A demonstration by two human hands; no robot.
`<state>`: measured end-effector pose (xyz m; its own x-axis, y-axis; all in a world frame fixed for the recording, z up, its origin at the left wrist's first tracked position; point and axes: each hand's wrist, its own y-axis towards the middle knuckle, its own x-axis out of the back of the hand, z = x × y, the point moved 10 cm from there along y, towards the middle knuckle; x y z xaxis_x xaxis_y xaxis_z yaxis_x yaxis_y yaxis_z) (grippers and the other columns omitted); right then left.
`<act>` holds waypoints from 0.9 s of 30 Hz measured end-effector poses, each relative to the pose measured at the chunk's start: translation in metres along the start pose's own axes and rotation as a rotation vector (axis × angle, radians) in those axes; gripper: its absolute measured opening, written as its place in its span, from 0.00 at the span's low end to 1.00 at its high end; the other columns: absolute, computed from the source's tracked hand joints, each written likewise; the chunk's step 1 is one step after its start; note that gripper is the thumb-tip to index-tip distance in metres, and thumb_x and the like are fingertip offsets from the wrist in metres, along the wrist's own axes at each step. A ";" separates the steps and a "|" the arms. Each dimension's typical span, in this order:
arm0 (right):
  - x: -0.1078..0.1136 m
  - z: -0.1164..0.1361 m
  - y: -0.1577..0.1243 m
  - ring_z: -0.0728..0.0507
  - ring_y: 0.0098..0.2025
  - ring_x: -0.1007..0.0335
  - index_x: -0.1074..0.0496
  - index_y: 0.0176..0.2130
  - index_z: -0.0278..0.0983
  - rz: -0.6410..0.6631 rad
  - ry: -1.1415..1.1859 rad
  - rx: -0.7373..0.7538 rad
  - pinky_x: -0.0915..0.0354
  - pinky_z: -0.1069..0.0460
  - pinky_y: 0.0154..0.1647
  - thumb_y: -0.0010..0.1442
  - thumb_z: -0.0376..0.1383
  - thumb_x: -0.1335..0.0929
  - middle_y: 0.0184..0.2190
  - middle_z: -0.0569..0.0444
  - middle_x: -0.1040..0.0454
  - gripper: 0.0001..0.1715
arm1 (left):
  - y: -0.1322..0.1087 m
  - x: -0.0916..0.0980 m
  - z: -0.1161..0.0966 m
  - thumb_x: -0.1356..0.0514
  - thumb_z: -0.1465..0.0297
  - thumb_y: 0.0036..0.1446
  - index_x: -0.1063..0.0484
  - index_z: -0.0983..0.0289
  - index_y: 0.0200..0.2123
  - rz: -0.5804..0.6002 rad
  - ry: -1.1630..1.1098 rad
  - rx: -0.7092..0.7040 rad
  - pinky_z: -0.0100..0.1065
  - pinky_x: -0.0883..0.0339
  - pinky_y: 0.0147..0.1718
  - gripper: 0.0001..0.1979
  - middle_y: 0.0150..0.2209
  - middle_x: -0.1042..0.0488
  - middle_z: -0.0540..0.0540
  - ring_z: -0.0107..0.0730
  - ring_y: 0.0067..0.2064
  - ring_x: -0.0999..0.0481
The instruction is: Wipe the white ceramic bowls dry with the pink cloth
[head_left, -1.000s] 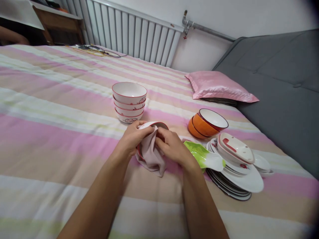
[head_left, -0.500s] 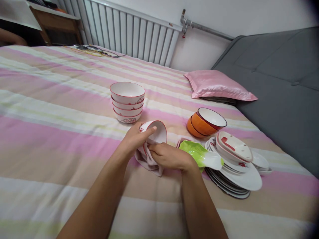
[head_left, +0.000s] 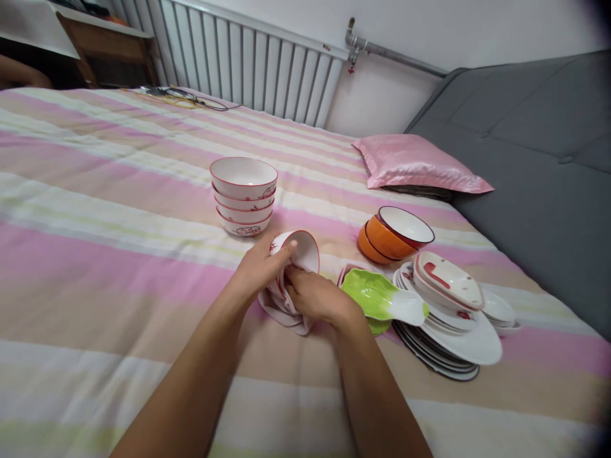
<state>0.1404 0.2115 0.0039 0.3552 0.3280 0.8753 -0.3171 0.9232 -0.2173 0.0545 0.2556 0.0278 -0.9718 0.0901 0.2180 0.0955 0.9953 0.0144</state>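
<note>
My left hand (head_left: 260,268) grips a white bowl with a red rim (head_left: 303,251), tilted on its side with the opening facing right. My right hand (head_left: 317,298) is closed on a pale pink cloth (head_left: 284,312) and presses it against the bowl's underside. Both hands hover just above the striped bedspread (head_left: 119,210). A stack of matching red-rimmed bowls (head_left: 243,194) stands just behind my left hand.
To the right lie a green leaf-shaped dish (head_left: 377,296), a pile of white plates (head_left: 453,337) with small dishes on top, and orange bowls (head_left: 394,235) tipped sideways. A pink pillow (head_left: 420,165), a grey headboard (head_left: 539,159) and a radiator (head_left: 252,60) lie beyond.
The bowl has been turned so its opening shows. My right hand with the cloth has slid from the bowl's top down to its underside and moved slightly left.
</note>
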 end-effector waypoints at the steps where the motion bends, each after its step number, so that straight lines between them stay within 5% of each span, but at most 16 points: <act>1: 0.001 0.004 0.001 0.37 0.48 0.28 0.33 0.51 0.32 -0.021 0.029 0.035 0.33 0.46 0.45 0.60 0.29 0.40 0.50 0.39 0.27 0.19 | 0.001 -0.003 0.000 0.39 0.56 0.48 0.25 0.58 0.43 0.032 0.035 -0.017 0.39 0.35 0.46 0.20 0.46 0.24 0.57 0.46 0.48 0.27; 5: 0.005 0.014 0.005 0.37 0.59 0.38 0.36 0.54 0.29 -0.076 0.105 0.143 0.42 0.44 0.60 0.59 0.27 0.39 0.56 0.37 0.33 0.23 | 0.002 -0.007 0.000 0.42 0.55 0.52 0.27 0.59 0.47 0.073 0.086 -0.049 0.41 0.36 0.48 0.22 0.49 0.26 0.58 0.47 0.51 0.29; 9: 0.007 0.013 0.011 0.37 0.62 0.42 0.44 0.59 0.25 -0.142 0.192 0.166 0.42 0.41 0.62 0.59 0.28 0.40 0.61 0.34 0.41 0.29 | 0.002 -0.007 0.000 0.42 0.55 0.51 0.27 0.59 0.47 0.069 0.069 -0.043 0.41 0.34 0.46 0.22 0.49 0.26 0.59 0.48 0.50 0.29; 14: 0.016 0.022 0.011 0.39 0.61 0.43 0.41 0.58 0.31 -0.250 0.245 0.284 0.45 0.41 0.63 0.60 0.29 0.42 0.58 0.40 0.36 0.26 | 0.002 -0.006 0.001 0.42 0.55 0.51 0.27 0.60 0.46 0.064 0.046 -0.040 0.41 0.35 0.48 0.22 0.47 0.26 0.58 0.47 0.49 0.28; 20: 0.017 0.023 0.008 0.44 0.41 0.31 0.34 0.47 0.35 -0.191 0.303 0.311 0.34 0.49 0.44 0.59 0.29 0.43 0.41 0.48 0.27 0.18 | 0.004 -0.001 0.006 0.42 0.54 0.51 0.28 0.61 0.46 0.038 0.062 -0.007 0.41 0.36 0.46 0.23 0.46 0.25 0.58 0.47 0.49 0.28; 27: 0.011 0.023 0.002 0.49 0.30 0.35 0.32 0.33 0.35 -0.013 0.266 0.308 0.40 0.55 0.34 0.59 0.28 0.42 0.30 0.54 0.28 0.12 | 0.003 0.001 0.006 0.43 0.52 0.52 0.29 0.61 0.47 0.024 0.101 0.015 0.40 0.37 0.46 0.25 0.48 0.26 0.59 0.47 0.50 0.28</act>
<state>0.1228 0.2126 0.0228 0.5630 0.3944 0.7262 -0.5456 0.8374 -0.0318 0.0528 0.2590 0.0225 -0.9426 0.1108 0.3149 0.1145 0.9934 -0.0069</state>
